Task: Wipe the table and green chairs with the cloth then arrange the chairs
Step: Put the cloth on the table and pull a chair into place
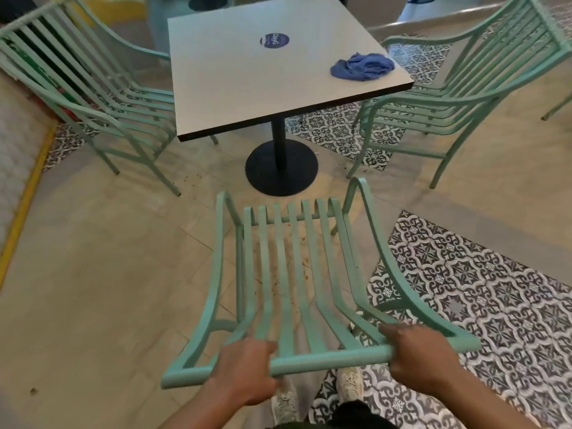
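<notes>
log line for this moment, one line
phase: arranging | left hand + right hand: gripping near chair top rail | cloth: on table

Bare forearms [198, 407], pale lace-up sneakers [284, 402], dark trousers [356, 413]

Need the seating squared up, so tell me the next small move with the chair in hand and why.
Probably push the near chair straight forward toward the table. The left hand and right hand both grip its top rail, it stands well back from the table's edge, the other two chairs already sit close at the sides, and the cloth lies set down on the tabletop.
</notes>
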`<state>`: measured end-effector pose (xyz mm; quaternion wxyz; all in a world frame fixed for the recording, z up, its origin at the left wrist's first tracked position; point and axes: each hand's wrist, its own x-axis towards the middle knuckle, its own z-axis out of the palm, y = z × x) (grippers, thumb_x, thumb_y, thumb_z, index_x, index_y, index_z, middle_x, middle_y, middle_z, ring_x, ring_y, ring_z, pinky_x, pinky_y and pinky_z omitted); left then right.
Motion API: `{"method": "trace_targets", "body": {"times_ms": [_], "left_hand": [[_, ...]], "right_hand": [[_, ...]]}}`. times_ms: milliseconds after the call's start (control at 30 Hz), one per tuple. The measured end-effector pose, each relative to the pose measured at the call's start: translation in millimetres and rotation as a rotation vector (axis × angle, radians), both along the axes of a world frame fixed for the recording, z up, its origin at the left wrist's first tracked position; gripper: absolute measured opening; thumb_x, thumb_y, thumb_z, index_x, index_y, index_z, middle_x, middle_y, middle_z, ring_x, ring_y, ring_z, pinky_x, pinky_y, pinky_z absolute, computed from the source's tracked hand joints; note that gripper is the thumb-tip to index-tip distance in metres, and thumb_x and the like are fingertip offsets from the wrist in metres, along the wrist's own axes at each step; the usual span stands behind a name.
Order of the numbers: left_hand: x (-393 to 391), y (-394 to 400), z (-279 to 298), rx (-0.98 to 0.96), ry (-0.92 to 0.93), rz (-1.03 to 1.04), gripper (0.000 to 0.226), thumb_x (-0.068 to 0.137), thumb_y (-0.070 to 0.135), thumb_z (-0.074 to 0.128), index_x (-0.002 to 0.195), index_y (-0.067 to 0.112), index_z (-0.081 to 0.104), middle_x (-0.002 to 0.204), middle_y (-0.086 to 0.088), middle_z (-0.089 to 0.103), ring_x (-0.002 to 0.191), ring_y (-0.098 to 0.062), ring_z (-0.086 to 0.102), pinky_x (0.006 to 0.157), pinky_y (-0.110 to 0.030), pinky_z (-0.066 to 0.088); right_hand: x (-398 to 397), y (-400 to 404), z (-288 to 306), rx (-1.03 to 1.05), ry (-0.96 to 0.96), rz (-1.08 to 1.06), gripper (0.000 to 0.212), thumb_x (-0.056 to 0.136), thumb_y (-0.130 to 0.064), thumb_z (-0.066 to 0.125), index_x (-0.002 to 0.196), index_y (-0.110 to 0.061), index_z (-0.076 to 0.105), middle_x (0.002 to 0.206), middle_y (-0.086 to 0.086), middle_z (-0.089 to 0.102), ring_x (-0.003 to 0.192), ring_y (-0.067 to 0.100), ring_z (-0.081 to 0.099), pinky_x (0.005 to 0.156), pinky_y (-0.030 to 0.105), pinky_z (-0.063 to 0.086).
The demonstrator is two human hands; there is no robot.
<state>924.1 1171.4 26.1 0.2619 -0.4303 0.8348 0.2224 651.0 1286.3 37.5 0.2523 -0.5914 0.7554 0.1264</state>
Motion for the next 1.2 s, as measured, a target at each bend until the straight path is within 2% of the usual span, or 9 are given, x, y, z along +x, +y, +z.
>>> {"method": "trace_targets", "body": {"times_ms": [67, 200, 267, 367, 600, 767, 967, 1100, 1200], "left_hand": [[13, 1, -4, -0.059, -0.022, 0.031, 0.043, 0.071, 0.053, 0.05, 0.107, 0.032, 0.062, 0.103, 0.005, 0.068, 0.1, -0.021, 0.064, 0.081, -0.033, 0.049], [2, -3, -1, -0.096, -0.051, -0.001, 0.035, 0.075, 0.04, 0.049, 0.105, 0.032, 0.064, 0.099, 0.003, 0.069, 0.095, -0.021, 0.065, 0.077, -0.032, 0.047], [-10, -12, 0, -0.129, -0.054, -0.013, 0.033, 0.078, 0.04, 0.049, 0.106, 0.031, 0.065, 0.097, 0.002, 0.069, 0.092, -0.021, 0.064, 0.076, -0.033, 0.047], [-27, -37, -4, -0.167, -0.032, -0.005, 0.038, 0.08, 0.046, 0.051, 0.116, 0.041, 0.063, 0.099, 0.003, 0.071, 0.096, -0.021, 0.065, 0.079, -0.033, 0.047], [-76, -117, 3, -0.202, 0.017, 0.063, 0.034, 0.084, 0.049, 0.056, 0.116, 0.041, 0.066, 0.095, 0.003, 0.071, 0.093, -0.022, 0.066, 0.078, -0.032, 0.048], [-99, -167, 0, -0.19, 0.05, 0.1, 0.028, 0.085, 0.048, 0.058, 0.109, 0.037, 0.069, 0.079, 0.009, 0.067, 0.077, -0.013, 0.063, 0.073, -0.031, 0.053], [-119, -209, 3, -0.251, 0.057, 0.113, 0.029, 0.086, 0.046, 0.059, 0.11, 0.035, 0.07, 0.079, 0.006, 0.066, 0.077, -0.015, 0.061, 0.069, -0.03, 0.049], [-133, -228, 3, -0.278, 0.069, 0.137, 0.03, 0.086, 0.047, 0.06, 0.111, 0.033, 0.07, 0.08, 0.005, 0.065, 0.077, -0.016, 0.06, 0.065, -0.029, 0.043], [-142, -240, 1, -0.301, 0.08, 0.151, 0.032, 0.084, 0.049, 0.061, 0.11, 0.031, 0.071, 0.08, 0.004, 0.066, 0.077, -0.017, 0.06, 0.066, -0.03, 0.046]], "right_hand": [[-10, 5, 1, -0.015, 0.001, 0.017, 0.031, 0.077, -0.025, 0.048, 0.105, -0.035, 0.057, 0.082, -0.015, 0.059, 0.073, 0.004, 0.057, 0.066, 0.015, 0.043], [-22, -7, 2, 0.013, 0.015, 0.104, 0.032, 0.079, -0.027, 0.047, 0.107, -0.035, 0.061, 0.076, -0.014, 0.058, 0.067, 0.005, 0.054, 0.068, 0.017, 0.044], [-36, -21, 2, -0.003, 0.042, 0.136, 0.036, 0.08, -0.028, 0.047, 0.112, -0.036, 0.061, 0.075, -0.012, 0.059, 0.068, 0.007, 0.057, 0.07, 0.019, 0.046], [-58, -53, -2, -0.043, 0.047, 0.167, 0.038, 0.081, -0.029, 0.049, 0.115, -0.037, 0.064, 0.078, -0.011, 0.064, 0.071, 0.01, 0.062, 0.075, 0.024, 0.053], [-106, -149, -4, -0.063, 0.07, 0.194, 0.04, 0.078, -0.028, 0.055, 0.115, -0.037, 0.067, 0.078, -0.007, 0.063, 0.073, 0.015, 0.06, 0.074, 0.029, 0.052], [-132, -205, -12, -0.126, 0.102, 0.195, 0.035, 0.078, -0.033, 0.055, 0.111, -0.035, 0.068, 0.076, -0.008, 0.062, 0.071, 0.015, 0.06, 0.069, 0.029, 0.052], [-149, -251, -13, -0.158, 0.122, 0.207, 0.035, 0.075, -0.033, 0.055, 0.108, -0.03, 0.069, 0.076, -0.004, 0.058, 0.076, 0.023, 0.06, 0.069, 0.03, 0.049], [-162, -276, -12, -0.158, 0.138, 0.208, 0.034, 0.075, -0.033, 0.055, 0.105, -0.029, 0.069, 0.071, -0.005, 0.055, 0.073, 0.022, 0.059, 0.065, 0.03, 0.047], [-172, -292, -11, -0.15, 0.137, 0.217, 0.031, 0.077, -0.033, 0.056, 0.104, -0.028, 0.069, 0.07, -0.006, 0.054, 0.072, 0.02, 0.058, 0.063, 0.029, 0.046]]}}
